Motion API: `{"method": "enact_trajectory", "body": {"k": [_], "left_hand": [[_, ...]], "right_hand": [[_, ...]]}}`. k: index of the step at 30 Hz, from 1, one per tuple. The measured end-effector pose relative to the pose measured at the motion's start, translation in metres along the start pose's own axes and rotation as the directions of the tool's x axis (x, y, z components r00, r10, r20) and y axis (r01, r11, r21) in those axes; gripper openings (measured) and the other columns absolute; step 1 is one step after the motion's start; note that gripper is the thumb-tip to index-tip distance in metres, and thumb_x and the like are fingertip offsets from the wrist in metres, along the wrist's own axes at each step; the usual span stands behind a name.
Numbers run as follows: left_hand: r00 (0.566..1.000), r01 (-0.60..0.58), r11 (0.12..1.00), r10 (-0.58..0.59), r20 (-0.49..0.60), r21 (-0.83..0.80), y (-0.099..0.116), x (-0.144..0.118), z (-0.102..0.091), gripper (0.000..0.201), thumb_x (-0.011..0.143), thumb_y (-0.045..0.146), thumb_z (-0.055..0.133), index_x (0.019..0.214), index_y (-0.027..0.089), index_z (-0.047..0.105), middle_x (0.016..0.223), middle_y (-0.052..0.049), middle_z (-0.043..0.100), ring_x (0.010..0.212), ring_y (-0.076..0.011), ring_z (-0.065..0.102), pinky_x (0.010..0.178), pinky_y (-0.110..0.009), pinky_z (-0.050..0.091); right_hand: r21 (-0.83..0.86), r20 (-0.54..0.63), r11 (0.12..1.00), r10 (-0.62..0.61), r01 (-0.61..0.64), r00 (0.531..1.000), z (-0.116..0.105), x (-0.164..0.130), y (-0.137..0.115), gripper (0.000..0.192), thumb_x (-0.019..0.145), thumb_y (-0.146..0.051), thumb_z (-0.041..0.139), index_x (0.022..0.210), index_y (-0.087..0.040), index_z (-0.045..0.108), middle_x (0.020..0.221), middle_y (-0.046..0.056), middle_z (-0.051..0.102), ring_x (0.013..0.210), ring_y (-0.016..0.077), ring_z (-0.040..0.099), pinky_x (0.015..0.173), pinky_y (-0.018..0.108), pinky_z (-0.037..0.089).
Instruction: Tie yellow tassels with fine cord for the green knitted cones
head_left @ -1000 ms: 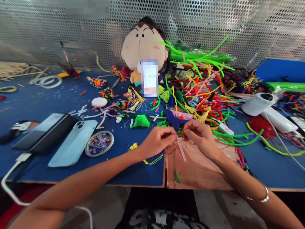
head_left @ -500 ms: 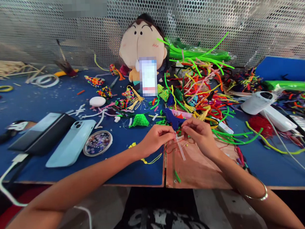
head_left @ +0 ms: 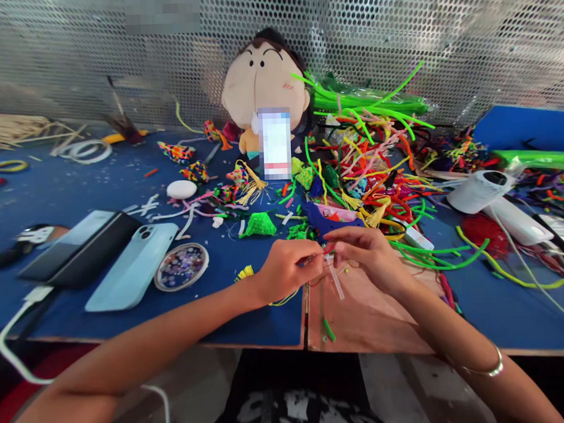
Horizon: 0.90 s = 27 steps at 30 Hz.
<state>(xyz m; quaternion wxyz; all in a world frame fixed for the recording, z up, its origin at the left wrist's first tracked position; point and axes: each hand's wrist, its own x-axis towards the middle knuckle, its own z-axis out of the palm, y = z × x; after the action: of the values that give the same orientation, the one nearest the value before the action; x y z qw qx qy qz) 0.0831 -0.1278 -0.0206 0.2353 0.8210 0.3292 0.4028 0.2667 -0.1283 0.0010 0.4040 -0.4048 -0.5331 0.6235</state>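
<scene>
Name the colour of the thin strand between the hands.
The strand is red, as the head view shows.

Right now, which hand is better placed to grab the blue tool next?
Probably the right hand: it sits just short of the blue tool and looks partly open, while the left hand seems to pinch a red strand. Whether the right also touches that strand is unclear.

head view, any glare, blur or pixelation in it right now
In the head view, the perforated metal wall catches pale glare, its holes smeared toward the picture's left; a mosaic hides the upright screen's details in the head view; also in the head view, the red strand by the left hand looks too soft to trace.
</scene>
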Motion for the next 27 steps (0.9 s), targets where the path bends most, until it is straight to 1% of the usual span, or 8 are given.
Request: {"method": "enact_trajectory", "body": {"k": [2, 4, 7, 11, 14, 17, 21, 27], "left_hand": [[0.994, -0.093, 0.992, 0.097, -0.04, 0.09, 0.0004, -0.0015, 0.0015, 0.021, 0.081, 0.013, 0.049, 0.062, 0.014, 0.058, 0.052, 0.005, 0.05, 0.048, -0.004, 0.04, 0.049, -0.016, 0.031], [0.986, -0.148, 0.98, 0.156, -0.056, 0.136, 0.0009, -0.002, 0.0025, 0.022, 0.082, 0.013, 0.049, 0.061, 0.014, 0.057, 0.05, 0.005, 0.049, 0.047, -0.0043, 0.041, 0.049, -0.016, 0.032], [0.977, -0.192, 0.968, 0.204, -0.067, 0.16, 0.0018, -0.0016, 0.0027, 0.022, 0.082, 0.012, 0.049, 0.062, 0.014, 0.057, 0.051, 0.005, 0.052, 0.047, -0.0042, 0.043, 0.05, -0.015, 0.034], [0.967, -0.208, 0.964, 0.228, -0.109, 0.168, 0.0032, -0.0009, 0.0022, 0.02, 0.083, 0.013, 0.049, 0.065, 0.014, 0.059, 0.051, 0.005, 0.055, 0.045, -0.004, 0.043, 0.048, -0.015, 0.034], [0.974, -0.169, 0.973, 0.189, -0.122, 0.157, 0.0045, -0.0006, 0.0014, 0.022, 0.084, 0.015, 0.048, 0.066, 0.014, 0.061, 0.052, 0.004, 0.057, 0.045, -0.0043, 0.044, 0.047, -0.016, 0.034], [0.99, -0.077, 0.989, 0.09, -0.105, 0.129, 0.0054, -0.0001, 0.0003, 0.022, 0.084, 0.017, 0.048, 0.067, 0.015, 0.062, 0.056, 0.003, 0.062, 0.046, -0.0048, 0.046, 0.047, -0.016, 0.035], [0.995, 0.024, 0.996, -0.016, -0.096, 0.083, 0.005, 0.0008, -0.0002, 0.023, 0.083, 0.019, 0.048, 0.066, 0.015, 0.063, 0.053, 0.004, 0.06, 0.044, -0.005, 0.044, 0.046, -0.016, 0.033], [0.995, 0.027, 0.997, -0.021, -0.093, 0.066, 0.0032, 0.0004, 0.001, 0.021, 0.082, 0.016, 0.05, 0.066, 0.014, 0.063, 0.051, 0.004, 0.058, 0.044, -0.004, 0.044, 0.046, -0.015, 0.032]], "right_hand": [[0.03, 0.063, 0.999, 0.019, -0.021, 0.998, 0.0001, -0.0002, 0.0013, 0.023, 0.068, -0.022, 0.074, 0.09, -0.019, 0.071, 0.077, -0.001, 0.071, 0.063, 0.0077, 0.062, 0.061, 0.021, 0.048], [0.04, 0.086, 0.999, 0.015, -0.019, 0.996, 0.0, -0.0001, 0.003, 0.024, 0.067, -0.018, 0.075, 0.09, -0.021, 0.071, 0.079, -0.001, 0.071, 0.069, 0.008, 0.063, 0.065, 0.021, 0.05], [0.047, 0.078, 0.999, 0.007, -0.011, 0.997, -0.0001, 0.0003, 0.0044, 0.022, 0.065, -0.014, 0.075, 0.085, -0.021, 0.072, 0.076, -0.002, 0.07, 0.069, 0.0082, 0.064, 0.069, 0.022, 0.051], [0.028, 0.058, 0.999, 0.016, -0.018, 0.998, -0.0002, 0.0002, 0.0027, 0.017, 0.065, -0.015, 0.075, 0.081, -0.02, 0.071, 0.072, -0.003, 0.068, 0.065, 0.0074, 0.063, 0.067, 0.021, 0.05], [0.017, 0.045, 1.0, 0.023, -0.024, 0.999, 0.0, -0.0003, 0.0015, 0.017, 0.065, -0.018, 0.075, 0.081, -0.019, 0.07, 0.073, -0.002, 0.068, 0.064, 0.0073, 0.062, 0.064, 0.021, 0.049], [0.031, 0.051, 0.999, 0.02, -0.021, 0.998, 0.0001, -0.0009, 0.0014, 0.018, 0.065, -0.017, 0.075, 0.082, -0.019, 0.069, 0.074, -0.002, 0.069, 0.064, 0.007, 0.063, 0.065, 0.021, 0.049], [0.052, 0.038, 0.999, -0.007, 0.005, 0.999, 0.0, -0.0013, 0.0014, 0.021, 0.065, -0.013, 0.075, 0.084, -0.02, 0.067, 0.075, -0.003, 0.069, 0.068, 0.0069, 0.064, 0.066, 0.02, 0.051], [-0.002, -0.004, 0.999, -0.052, 0.052, 0.999, 0.0019, -0.0021, -0.0014, 0.018, 0.067, -0.014, 0.073, 0.083, -0.02, 0.066, 0.074, -0.004, 0.069, 0.066, 0.0055, 0.063, 0.065, 0.019, 0.05]]}}
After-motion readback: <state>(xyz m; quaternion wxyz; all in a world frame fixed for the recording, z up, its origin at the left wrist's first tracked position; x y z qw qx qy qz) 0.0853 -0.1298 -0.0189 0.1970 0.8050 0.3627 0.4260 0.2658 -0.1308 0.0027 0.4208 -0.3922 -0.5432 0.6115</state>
